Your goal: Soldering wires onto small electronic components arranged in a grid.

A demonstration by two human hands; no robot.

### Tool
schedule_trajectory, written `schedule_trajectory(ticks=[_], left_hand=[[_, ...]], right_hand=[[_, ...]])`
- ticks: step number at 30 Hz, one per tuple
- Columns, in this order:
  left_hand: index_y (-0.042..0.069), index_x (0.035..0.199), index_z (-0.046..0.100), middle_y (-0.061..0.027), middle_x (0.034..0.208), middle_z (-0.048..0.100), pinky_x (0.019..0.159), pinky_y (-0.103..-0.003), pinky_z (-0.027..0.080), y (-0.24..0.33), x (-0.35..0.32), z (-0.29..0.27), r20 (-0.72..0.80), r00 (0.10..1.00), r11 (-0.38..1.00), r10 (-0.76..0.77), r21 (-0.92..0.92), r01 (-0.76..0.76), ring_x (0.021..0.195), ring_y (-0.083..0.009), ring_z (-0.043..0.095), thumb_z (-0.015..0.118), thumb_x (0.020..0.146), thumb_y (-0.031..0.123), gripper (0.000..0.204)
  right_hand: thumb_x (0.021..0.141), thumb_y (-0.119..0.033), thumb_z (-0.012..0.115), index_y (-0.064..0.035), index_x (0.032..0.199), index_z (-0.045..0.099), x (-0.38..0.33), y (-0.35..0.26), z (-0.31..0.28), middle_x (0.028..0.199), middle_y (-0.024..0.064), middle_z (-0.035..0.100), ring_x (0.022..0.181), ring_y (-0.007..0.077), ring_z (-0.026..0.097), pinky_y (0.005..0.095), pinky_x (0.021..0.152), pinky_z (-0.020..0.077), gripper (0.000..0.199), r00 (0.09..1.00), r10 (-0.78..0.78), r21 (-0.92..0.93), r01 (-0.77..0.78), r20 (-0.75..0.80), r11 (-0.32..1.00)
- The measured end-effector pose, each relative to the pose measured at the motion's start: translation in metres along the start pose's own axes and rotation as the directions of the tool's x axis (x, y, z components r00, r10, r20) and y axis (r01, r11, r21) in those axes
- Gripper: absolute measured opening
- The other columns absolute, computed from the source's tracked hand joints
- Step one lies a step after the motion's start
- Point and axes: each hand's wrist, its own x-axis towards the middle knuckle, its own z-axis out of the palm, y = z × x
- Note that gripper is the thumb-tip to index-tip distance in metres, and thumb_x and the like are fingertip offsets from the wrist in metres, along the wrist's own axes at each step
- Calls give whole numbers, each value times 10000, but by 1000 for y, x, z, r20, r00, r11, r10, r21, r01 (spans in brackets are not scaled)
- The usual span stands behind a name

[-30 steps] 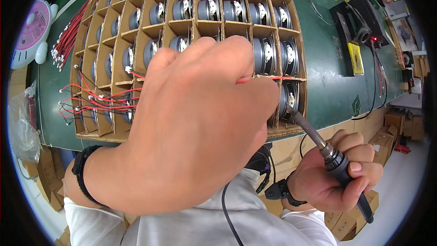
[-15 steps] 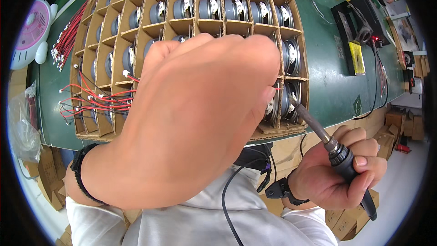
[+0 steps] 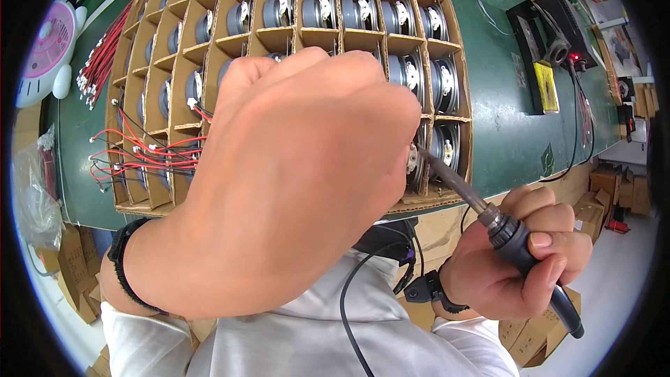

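Note:
My right hand (image 3: pixel 523 258) grips a soldering iron (image 3: pixel 515 239) by its black handle. The iron's tip touches or nearly touches the terminal of a speaker (image 3: pixel 414 162) in the front row, second column from the right. My left hand (image 3: pixel 314 160) is curled over the front of a divided cardboard box (image 3: pixel 447 194), its fingertips hidden beneath it. Red and black wires (image 3: pixel 150 153) with white connectors stick out on the left side of that hand, which is closed on them. Speakers with white terminals fill the cells; one more speaker (image 3: pixel 444 146) sits at the front right corner.
On the green table (image 3: pixel 495 146), a black soldering station (image 3: pixel 558 31) with a yellow sponge (image 3: pixel 547 89) stands at right. More red wires (image 3: pixel 105 52) lie left of the box, beside a pink and white fan (image 3: pixel 50 45). Cardboard boxes (image 3: pixel 73 276) sit on the floor.
The soldering iron's tip has moved left, from the front corner speaker to the speaker beside it. My left hand has shifted slightly left, and the red wire end at its fingertips is now out of sight.

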Motion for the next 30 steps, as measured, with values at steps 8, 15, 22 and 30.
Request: schedule_trajectory(ticks=[8,15,22,30], left_hand=[[115,776,620,-22,740,540,707,-363,352,28,9,-7,64,996,979,-58,199,44,739,-237,540,682,687,41,131],[115,765,615,-20,729,528,703,-364,346,4,-1,6,-24,999,999,-46,-9,46,725,-232,540,682,681,38,132],[122,758,623,-16,726,527,700,-366,341,4,1,6,-41,999,1000,1,26,0,721,-232,540,684,688,47,120],[115,751,623,-18,724,524,705,-365,339,2,0,8,-44,999,1000,-25,14,25,725,-228,543,686,692,47,110]], right_hand=[[922,-219,476,-48,803,446,0,0,4,625,45,357,546,137,297,304,515,230,210,1000,19,-33,-19,17,999],[908,-219,480,-54,793,434,0,0,6,606,41,348,521,135,285,305,487,223,206,999,-39,-87,41,33,995],[897,-219,480,-55,787,426,2,-2,10,600,38,341,520,132,282,304,498,223,205,998,-56,-116,58,23,992],[878,-207,495,-55,786,430,3,-6,12,610,39,348,537,133,287,304,524,233,189,998,-50,-132,55,40,990]])
